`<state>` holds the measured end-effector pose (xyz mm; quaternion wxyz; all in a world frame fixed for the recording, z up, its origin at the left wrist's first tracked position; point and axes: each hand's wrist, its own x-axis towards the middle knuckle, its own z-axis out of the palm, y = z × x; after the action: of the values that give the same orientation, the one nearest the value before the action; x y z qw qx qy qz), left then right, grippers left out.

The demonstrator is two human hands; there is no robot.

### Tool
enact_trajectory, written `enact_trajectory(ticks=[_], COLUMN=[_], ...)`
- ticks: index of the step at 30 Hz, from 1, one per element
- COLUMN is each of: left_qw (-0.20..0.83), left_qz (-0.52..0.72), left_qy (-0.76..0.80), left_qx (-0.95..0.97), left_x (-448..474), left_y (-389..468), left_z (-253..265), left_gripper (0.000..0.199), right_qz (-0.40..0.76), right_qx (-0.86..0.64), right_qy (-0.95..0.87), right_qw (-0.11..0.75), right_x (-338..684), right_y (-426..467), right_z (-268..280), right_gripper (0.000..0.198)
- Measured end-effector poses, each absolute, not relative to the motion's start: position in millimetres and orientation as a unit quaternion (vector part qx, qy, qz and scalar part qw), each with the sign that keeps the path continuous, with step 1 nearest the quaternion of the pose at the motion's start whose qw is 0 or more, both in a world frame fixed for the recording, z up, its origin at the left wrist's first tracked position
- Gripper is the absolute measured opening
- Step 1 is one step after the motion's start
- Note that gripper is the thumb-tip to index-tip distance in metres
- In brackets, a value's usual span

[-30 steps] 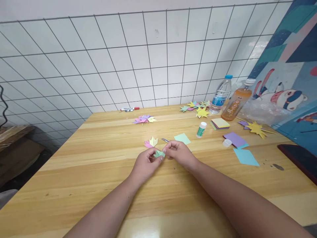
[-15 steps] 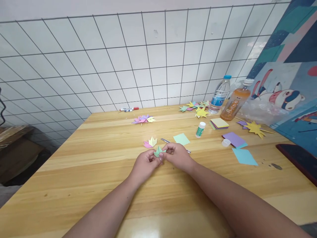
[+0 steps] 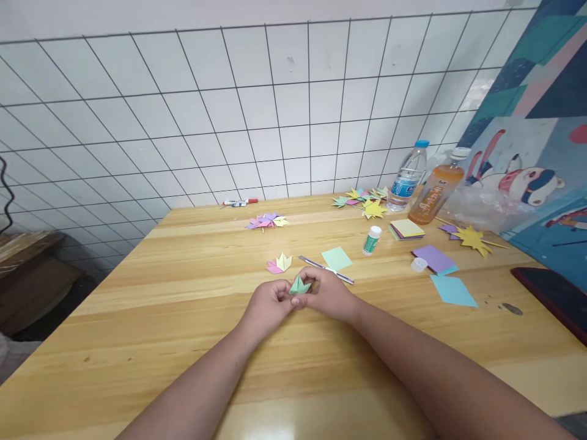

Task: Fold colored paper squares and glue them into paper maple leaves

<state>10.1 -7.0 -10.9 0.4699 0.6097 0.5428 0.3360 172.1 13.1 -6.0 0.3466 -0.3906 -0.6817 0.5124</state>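
Note:
A small green folded paper piece [image 3: 299, 286] with pointed tips is pinched between my two hands above the table. My left hand [image 3: 268, 307] has its fingers closed at the paper's left side. From the right, my right hand [image 3: 331, 294] grips it with the thumb in front and the fingers behind. Just beyond lie a pink folded paper [image 3: 275, 267] and a pale yellow folded paper [image 3: 284, 262], side by side. A slim silver tool [image 3: 340, 276], its kind unclear, rests behind my right hand, near a light green paper square [image 3: 337, 258].
An uncapped-looking glue stick [image 3: 371, 242] stands upright, with a clear cap [image 3: 419, 264] farther right. Blue paper [image 3: 454, 290], purple paper [image 3: 433, 258] and a paper stack [image 3: 407, 228] lie right. Two bottles, a water bottle [image 3: 406, 180] and an orange drink [image 3: 435, 192], stand behind.
The green folded paper has turned and shifted slightly right and toward me, showing more of its face. My right fingers have moved around it, and more of the silver tool shows.

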Motion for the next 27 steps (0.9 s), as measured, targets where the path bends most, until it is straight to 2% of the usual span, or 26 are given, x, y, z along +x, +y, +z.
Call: enact_trajectory(ticks=[6,13,17,20,27], left_qw=[0.414,0.467,0.483,0.47,0.431], left_qz=[0.323,0.341,0.34,0.324,0.275], left_qy=[0.556,0.532,0.536,0.539,0.544], left_qx=[0.644,0.619,0.603,0.62,0.666], left_x=[10.7,13.5,13.1,12.0,12.0], left_y=[-9.9,-9.7,-9.3,-8.8,-10.0], left_z=[-12.5,-8.6,-9.3,-12.7,-8.4], left_gripper=[0.016,0.021,0.025,0.024,0.022], right_qz=[0.441,0.56,0.507,0.475,0.575], right_qx=[-0.418,-0.41,-0.431,-0.437,-0.386], right_qy=[-0.708,-0.623,-0.657,-0.675,-0.617], right_qw=[0.36,0.359,0.354,0.359,0.374], right_x=[173.3,175.0,175.0,175.3,176.9], right_y=[16.6,21.6,20.4,18.5,20.7], right_z=[-11.5,-9.7,-9.1,-7.5,-6.8], right_gripper=[0.012,0.021,0.022,0.016,0.027])
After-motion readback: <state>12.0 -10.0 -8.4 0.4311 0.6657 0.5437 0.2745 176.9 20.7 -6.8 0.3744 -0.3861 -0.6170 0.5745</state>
